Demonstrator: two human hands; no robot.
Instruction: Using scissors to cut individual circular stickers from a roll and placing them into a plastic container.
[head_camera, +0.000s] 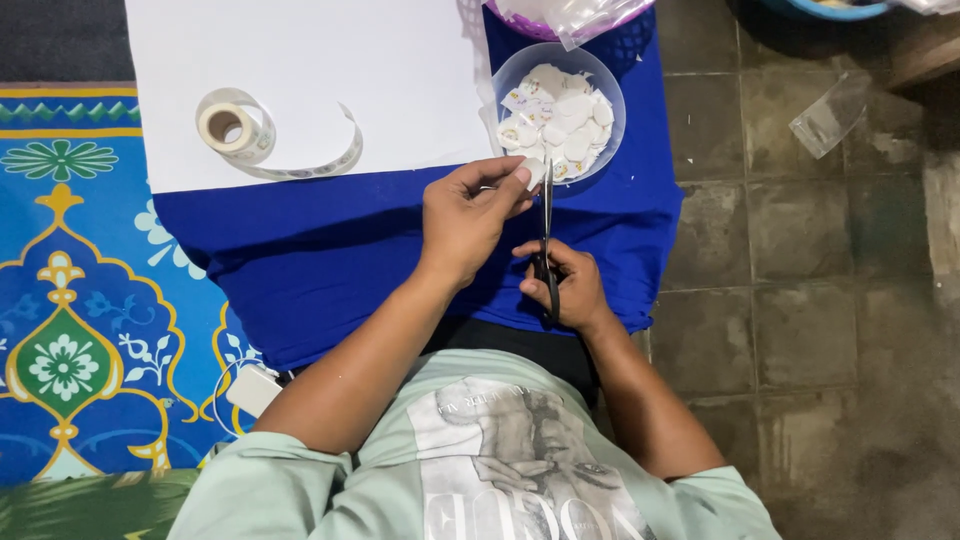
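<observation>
My right hand (566, 288) grips black-handled scissors (547, 225), blades pointing away from me toward a clear round bowl (606, 82). My left hand (470, 215) pinches a small white paper piece (528, 176) right at the blades, by the bowl's near rim. The bowl holds several small cut white round stickers (560, 118). A roll of sticker tape (232, 128) with a loose curling strip lies on a white sheet (380, 60) to the left. All of it rests on a blue cloth (330, 260) over my lap.
A patterned blue mat (80, 300) covers the floor at left, with a white charger and cable (253, 388) on it. Grey stone tiles (800, 300) lie to the right, with a clear plastic bag (830, 112). A purple basket with plastic bags (570, 18) sits beyond the bowl.
</observation>
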